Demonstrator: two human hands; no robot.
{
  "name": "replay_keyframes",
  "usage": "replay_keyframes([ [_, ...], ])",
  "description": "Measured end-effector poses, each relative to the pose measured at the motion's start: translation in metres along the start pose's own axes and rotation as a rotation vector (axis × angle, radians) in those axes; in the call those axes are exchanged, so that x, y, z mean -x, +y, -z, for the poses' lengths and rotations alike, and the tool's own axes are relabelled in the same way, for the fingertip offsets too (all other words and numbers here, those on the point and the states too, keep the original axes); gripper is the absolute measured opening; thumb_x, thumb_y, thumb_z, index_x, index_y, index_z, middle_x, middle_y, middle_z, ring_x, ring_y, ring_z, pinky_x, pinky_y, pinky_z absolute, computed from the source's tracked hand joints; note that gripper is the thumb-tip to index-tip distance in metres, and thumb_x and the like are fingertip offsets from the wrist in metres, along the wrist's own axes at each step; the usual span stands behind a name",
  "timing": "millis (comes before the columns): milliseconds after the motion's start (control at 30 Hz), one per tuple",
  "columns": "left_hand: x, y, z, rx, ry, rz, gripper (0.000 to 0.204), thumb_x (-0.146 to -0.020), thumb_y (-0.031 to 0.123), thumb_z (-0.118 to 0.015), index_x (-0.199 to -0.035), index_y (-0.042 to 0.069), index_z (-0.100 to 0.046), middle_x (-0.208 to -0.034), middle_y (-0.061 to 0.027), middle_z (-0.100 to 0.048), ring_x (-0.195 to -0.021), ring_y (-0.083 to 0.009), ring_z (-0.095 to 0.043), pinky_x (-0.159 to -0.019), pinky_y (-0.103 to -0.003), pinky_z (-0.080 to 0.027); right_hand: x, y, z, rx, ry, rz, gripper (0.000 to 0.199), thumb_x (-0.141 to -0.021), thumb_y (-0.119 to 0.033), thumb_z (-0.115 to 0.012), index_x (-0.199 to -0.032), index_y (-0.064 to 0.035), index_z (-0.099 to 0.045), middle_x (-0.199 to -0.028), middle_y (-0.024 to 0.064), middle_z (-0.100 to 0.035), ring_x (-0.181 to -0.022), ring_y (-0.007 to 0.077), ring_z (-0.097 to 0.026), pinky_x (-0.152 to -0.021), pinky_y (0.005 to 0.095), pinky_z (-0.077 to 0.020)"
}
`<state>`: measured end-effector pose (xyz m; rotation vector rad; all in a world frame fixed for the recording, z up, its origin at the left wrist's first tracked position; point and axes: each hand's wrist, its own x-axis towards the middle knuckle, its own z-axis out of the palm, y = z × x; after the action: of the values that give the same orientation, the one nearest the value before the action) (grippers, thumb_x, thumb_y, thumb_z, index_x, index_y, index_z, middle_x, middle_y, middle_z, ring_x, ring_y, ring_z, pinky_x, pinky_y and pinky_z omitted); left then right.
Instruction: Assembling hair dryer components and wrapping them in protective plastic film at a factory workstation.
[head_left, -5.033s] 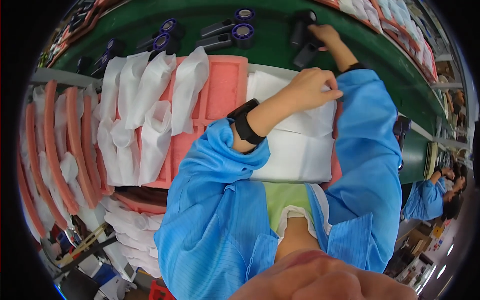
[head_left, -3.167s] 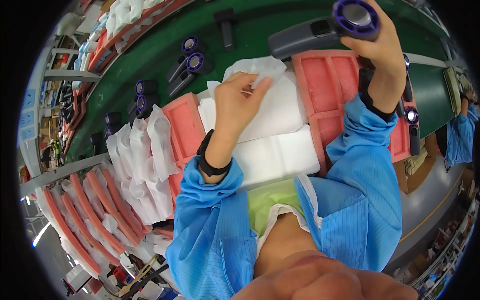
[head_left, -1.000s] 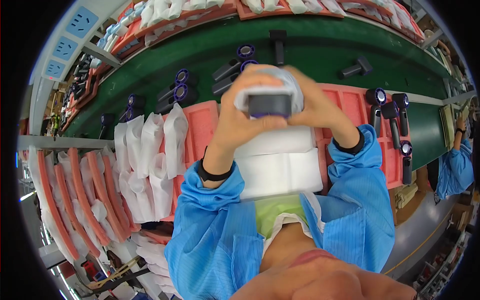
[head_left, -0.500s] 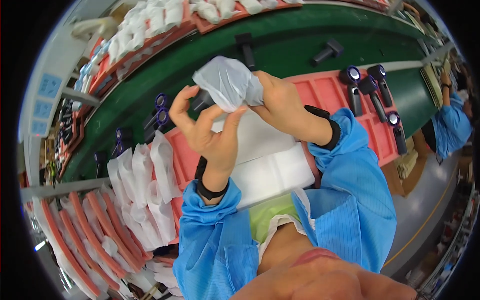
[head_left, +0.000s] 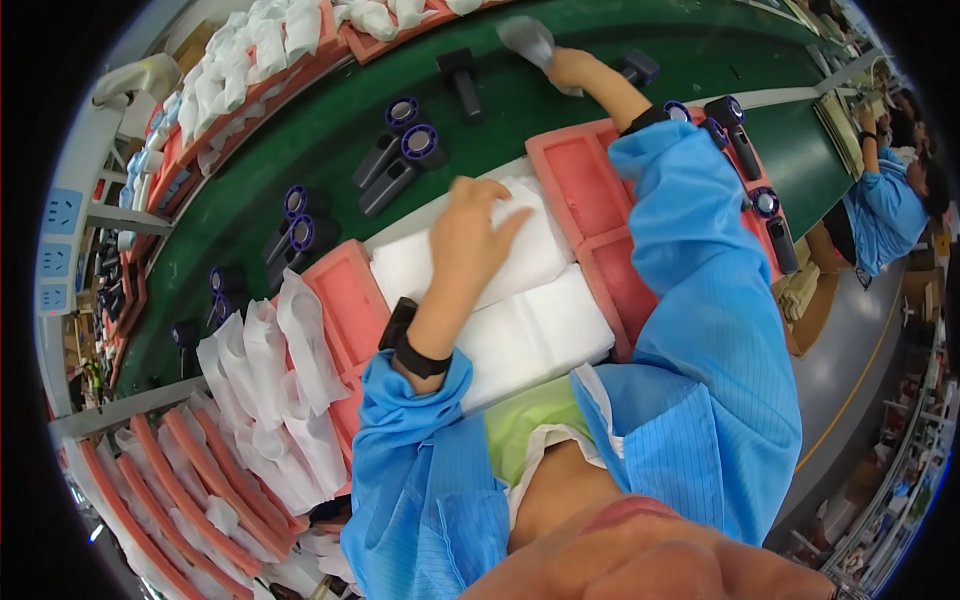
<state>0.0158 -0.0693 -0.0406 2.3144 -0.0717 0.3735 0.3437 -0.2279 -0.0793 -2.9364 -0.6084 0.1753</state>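
Note:
My right hand (head_left: 574, 72) is stretched to the far side of the green bench, closed on a bagged hair dryer (head_left: 527, 40). The dryer's grey shape is blurred by motion under the thin translucent bag. My left hand (head_left: 470, 232), fingers apart and holding nothing, hovers over or touches a stack of white bags (head_left: 535, 325); which of the two I cannot tell. Beyond it, dark hair dryers (head_left: 388, 186) with purple-ringed round heads lie on the bench. Another dark dryer (head_left: 460, 85) lies between them and my right hand.
A pink compartment tray (head_left: 585, 180) stands right of the stack, with dark dryers (head_left: 745, 150) at its right end. Wrapped dryers (head_left: 300, 330) lie on another pink tray at left. Pink racks (head_left: 175, 490) hold more at lower left. A co-worker (head_left: 890, 220) is at far right.
My right hand has carried the bagged dryer away to the far side. The left hand has let go of the bag and come down to the white stack.

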Motion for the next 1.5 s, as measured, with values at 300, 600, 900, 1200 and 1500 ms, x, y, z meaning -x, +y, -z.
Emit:
replay_keyframes([
  [300, 0.012, -0.003, -0.012, -0.216, -0.242, -0.046, 0.039, -0.066, 0.028, -0.084, -0.088, 0.009, -0.059, -0.090, -0.0081, -0.054, -0.087, -0.0284, -0.056, -0.068, -0.039, -0.048, -0.047, 0.160, 0.018, -0.058, -0.365, -0.405, 0.041, -0.082, -0.035, -0.065, -0.114, -0.0103, -0.068, -0.116, 0.0144, -0.066, -0.102, 0.0312, -0.062, -0.091, 0.0475, -0.0454],
  [600, 0.027, -0.008, -0.021, -0.247, -0.203, -0.086, 0.025, -0.066, 0.025, -0.081, -0.081, 0.011, -0.066, -0.089, -0.0061, -0.056, -0.087, -0.0281, -0.055, -0.072, -0.038, -0.047, 0.041, 0.023, 0.093, -0.399, -0.063, -0.197, 0.041, -0.069, -0.038, -0.079, -0.093, -0.0066, -0.068, -0.083, 0.0045, -0.065, -0.071, 0.0143, -0.060, -0.063, 0.0307, -0.0493],
  [900, 0.017, -0.018, 0.001, 0.062, -0.168, 0.042, 0.012, -0.074, 0.018, -0.076, -0.079, 0.009, -0.070, -0.080, -0.0080, -0.060, -0.071, -0.0247, -0.057, -0.065, -0.037, -0.045, 0.173, -0.080, 0.124, -0.879, 0.132, 0.326, 0.048, -0.064, -0.018, -0.082, -0.104, -0.0023, -0.061, -0.086, 0.0006, -0.062, -0.079, 0.0110, -0.058, -0.072, 0.0263, -0.0490],
  [1200, 0.005, -0.013, 0.052, 0.332, -0.047, 0.135, 0.009, -0.079, 0.012, -0.073, -0.083, 0.006, -0.069, -0.075, -0.0050, -0.058, -0.060, -0.0132, -0.051, -0.056, -0.027, -0.041, 0.185, -0.049, 0.110, -0.967, 0.219, 0.604, 0.054, -0.068, -0.006, -0.075, -0.118, -0.0001, -0.055, -0.104, 0.0067, -0.061, -0.094, 0.0129, -0.058, -0.084, 0.0265, -0.0474],
  [1500, 0.005, 0.000, 0.075, 0.628, 0.124, 0.313, 0.009, -0.086, 0.009, -0.069, -0.091, 0.002, -0.066, -0.084, 0.0008, -0.064, -0.066, -0.0059, -0.054, -0.060, -0.021, -0.042, 0.206, -0.093, 0.103, -0.943, 0.247, 0.741, 0.059, -0.061, 0.005, -0.065, -0.118, -0.0027, -0.055, -0.103, 0.0069, -0.060, -0.097, 0.0159, -0.060, -0.087, 0.0260, -0.0468],
])
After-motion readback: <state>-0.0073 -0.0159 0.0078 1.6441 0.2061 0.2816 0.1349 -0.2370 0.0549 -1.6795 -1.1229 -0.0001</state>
